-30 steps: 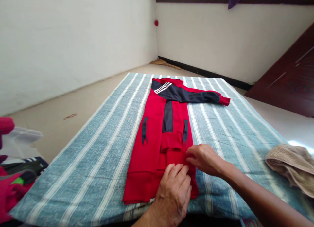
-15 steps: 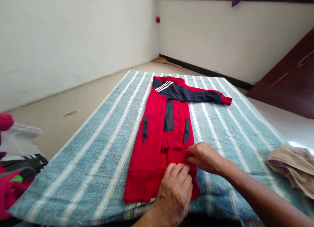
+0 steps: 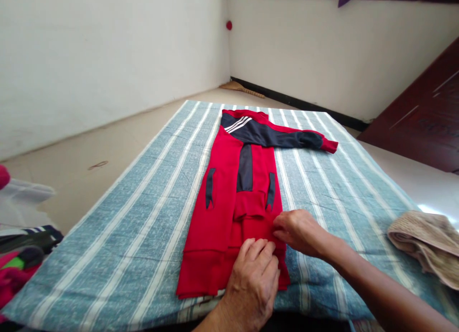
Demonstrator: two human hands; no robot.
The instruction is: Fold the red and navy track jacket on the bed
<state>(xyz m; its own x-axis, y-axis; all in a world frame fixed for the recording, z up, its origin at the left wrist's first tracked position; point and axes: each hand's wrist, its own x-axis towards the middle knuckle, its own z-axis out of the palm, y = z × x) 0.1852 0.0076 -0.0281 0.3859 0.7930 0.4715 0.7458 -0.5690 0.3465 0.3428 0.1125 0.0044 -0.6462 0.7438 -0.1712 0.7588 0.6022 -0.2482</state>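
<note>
A red jacket with dark panels and white stripes lies lengthwise on the cloth-covered table. One sleeve is folded in along its body, its red cuff pointing toward me; the other sleeve stretches out to the right. Near the hem, my left hand presses on the fabric with curled fingers closed on it. Just above and to its right, my right hand pinches the jacket's right edge. The fingertips of both hands are partly hidden.
A striped blue-and-white cloth covers the table. A beige towel is bunched at the right edge. Several clothes are piled at lower left. White walls meet behind, and a dark red wooden panel leans at the right.
The view has shifted slightly. Both hands keep nearly the same hold on the jacket, and the jacket lies as before.
</note>
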